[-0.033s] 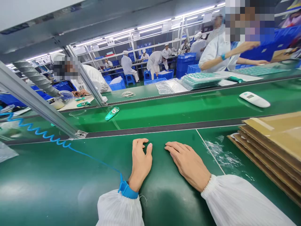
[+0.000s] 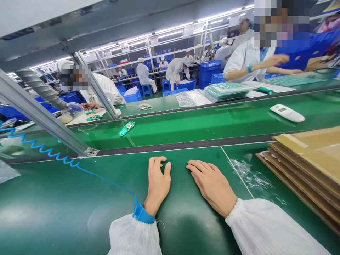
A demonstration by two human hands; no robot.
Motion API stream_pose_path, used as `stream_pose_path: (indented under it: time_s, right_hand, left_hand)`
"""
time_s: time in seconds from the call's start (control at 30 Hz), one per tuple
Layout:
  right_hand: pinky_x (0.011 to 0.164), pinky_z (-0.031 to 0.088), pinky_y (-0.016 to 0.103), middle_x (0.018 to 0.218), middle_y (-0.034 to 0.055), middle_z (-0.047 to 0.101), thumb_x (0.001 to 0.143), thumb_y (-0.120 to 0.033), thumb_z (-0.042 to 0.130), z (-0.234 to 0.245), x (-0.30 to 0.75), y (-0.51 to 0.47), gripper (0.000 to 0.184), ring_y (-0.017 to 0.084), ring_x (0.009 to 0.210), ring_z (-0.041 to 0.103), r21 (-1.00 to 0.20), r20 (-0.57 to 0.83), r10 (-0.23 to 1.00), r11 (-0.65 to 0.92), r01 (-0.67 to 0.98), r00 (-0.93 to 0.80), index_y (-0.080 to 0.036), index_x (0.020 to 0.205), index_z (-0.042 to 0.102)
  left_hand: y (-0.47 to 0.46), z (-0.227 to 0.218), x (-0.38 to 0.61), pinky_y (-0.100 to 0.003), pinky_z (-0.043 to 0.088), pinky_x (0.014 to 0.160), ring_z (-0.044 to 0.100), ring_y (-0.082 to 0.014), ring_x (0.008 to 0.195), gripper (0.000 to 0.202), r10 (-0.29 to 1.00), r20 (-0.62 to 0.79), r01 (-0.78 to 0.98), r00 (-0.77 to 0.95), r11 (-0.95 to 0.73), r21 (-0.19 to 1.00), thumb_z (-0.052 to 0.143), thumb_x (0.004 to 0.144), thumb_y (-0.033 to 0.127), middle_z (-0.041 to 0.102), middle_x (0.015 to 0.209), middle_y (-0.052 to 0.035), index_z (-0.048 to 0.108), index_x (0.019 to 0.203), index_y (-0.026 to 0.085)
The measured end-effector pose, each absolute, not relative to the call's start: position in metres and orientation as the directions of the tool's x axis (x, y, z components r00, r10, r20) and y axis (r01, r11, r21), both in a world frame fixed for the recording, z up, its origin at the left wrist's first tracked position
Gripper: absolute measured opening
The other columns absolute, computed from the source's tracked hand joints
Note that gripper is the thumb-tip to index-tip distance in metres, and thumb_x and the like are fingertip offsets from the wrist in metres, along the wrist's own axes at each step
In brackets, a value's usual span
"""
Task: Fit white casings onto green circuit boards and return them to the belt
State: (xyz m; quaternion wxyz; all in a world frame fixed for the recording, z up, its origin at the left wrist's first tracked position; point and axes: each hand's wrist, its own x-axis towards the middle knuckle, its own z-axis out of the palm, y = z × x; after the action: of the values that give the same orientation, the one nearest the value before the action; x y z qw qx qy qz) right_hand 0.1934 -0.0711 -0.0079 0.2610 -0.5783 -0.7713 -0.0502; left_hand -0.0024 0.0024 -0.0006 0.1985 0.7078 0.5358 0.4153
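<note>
My left hand [image 2: 159, 182] rests on its side on the green tabletop [image 2: 79, 205]. Its fingers curl loosely, the thumb stands apart, and nothing is in it. A blue wrist strap [image 2: 144, 214] circles that wrist, with a blue coiled cord [image 2: 50, 153] running off to the left. To the right, my right hand [image 2: 212, 184] lies palm down on the same surface, fingers stretched out and holding nothing. Bare tabletop separates the two hands. Clear plastic scraps [image 2: 251, 175] lie to the right of my right hand.
Beyond the table edge runs a green conveyor belt [image 2: 191, 125]. It carries a teal device half with a circuit board [image 2: 126, 128] and a white handheld thermometer [image 2: 287, 113]. Stacked cardboard [image 2: 300, 170] stands at right. A metal post [image 2: 45, 109] rises at left. Co-workers sit across the belt.
The co-worker's raised hand at upper right has moved slightly down and left. My own hands keep their pose.
</note>
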Motion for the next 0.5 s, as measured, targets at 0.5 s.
stream_pose_path:
  time_s: [0.5]
  right_hand:
    - [0.12,0.033,0.057,0.158,0.0006,0.047,0.108,-0.033,0.045,-0.01,0.186,-0.07,0.04,0.032,0.149,0.035,-0.309,0.333,0.929,0.266,0.913,-0.158,-0.023,0.146,0.055]
  left_hand:
    - [0.069,-0.006,-0.062,-0.045,0.048,0.102,0.06,-0.0282,0.109,0.024,0.913,0.388,0.844,0.125,-0.304,0.442,0.056,0.091,0.04,0.066,0.11,-0.0107,0.07,0.1,0.022]
